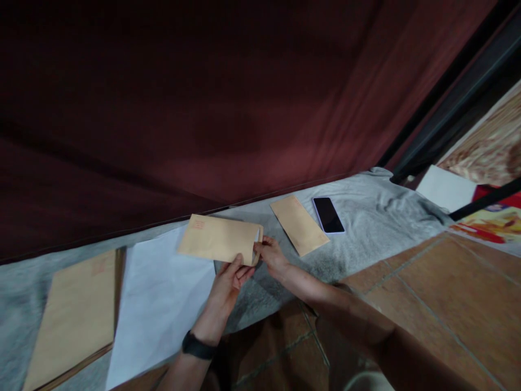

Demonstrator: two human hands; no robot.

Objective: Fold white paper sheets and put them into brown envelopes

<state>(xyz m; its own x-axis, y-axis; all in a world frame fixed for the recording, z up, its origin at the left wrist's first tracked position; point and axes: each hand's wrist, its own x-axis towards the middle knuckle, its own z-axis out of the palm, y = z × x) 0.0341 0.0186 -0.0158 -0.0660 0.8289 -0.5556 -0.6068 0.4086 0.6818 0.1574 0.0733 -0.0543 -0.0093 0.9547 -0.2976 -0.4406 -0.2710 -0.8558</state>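
Observation:
Both hands hold a tan envelope (217, 239) lifted slightly above a grey cloth (374, 212). My left hand (228, 282) grips its near long edge from below. My right hand (271, 255) pinches the open flap end at the right, where a bit of white paper shows inside. A black band sits on my left wrist.
A second tan envelope (299, 224) and a dark phone (328, 215) lie on the cloth to the right. White paper sheets (158, 304) and a stack of large tan envelopes (75, 315) lie to the left. A dark red curtain (203, 98) hangs behind. Tiled floor (448, 293) lies on the right.

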